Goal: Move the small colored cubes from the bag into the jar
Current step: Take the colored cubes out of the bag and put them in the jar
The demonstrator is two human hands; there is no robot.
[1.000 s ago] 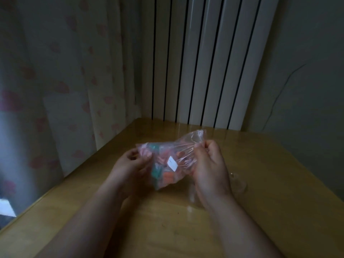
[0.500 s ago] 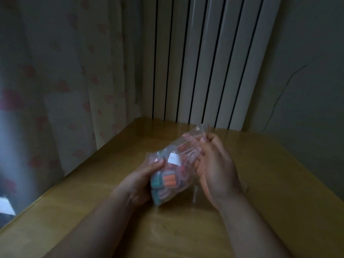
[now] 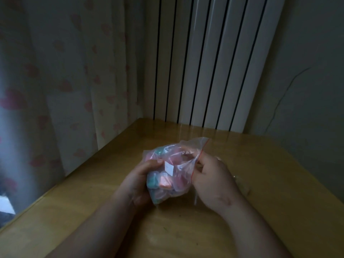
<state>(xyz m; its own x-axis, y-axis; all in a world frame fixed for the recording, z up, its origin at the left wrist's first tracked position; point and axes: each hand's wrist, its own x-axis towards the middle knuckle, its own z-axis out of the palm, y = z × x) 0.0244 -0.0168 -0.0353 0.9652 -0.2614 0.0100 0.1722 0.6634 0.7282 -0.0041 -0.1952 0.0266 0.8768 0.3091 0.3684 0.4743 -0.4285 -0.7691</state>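
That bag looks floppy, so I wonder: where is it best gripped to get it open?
Pinch the flat red-lined mouth edge from the right, as the right hand does; no cubes bulge there. The left hand cups the lumpy, cube-filled bottom from the left to steady the bag.

Clear bag (image 3: 178, 164) of colored cubes (image 3: 162, 183), above table (image 3: 260, 211).

Cubes (image 3: 164, 183) (in the bag (image 3: 186, 146)) are too blurred to count.
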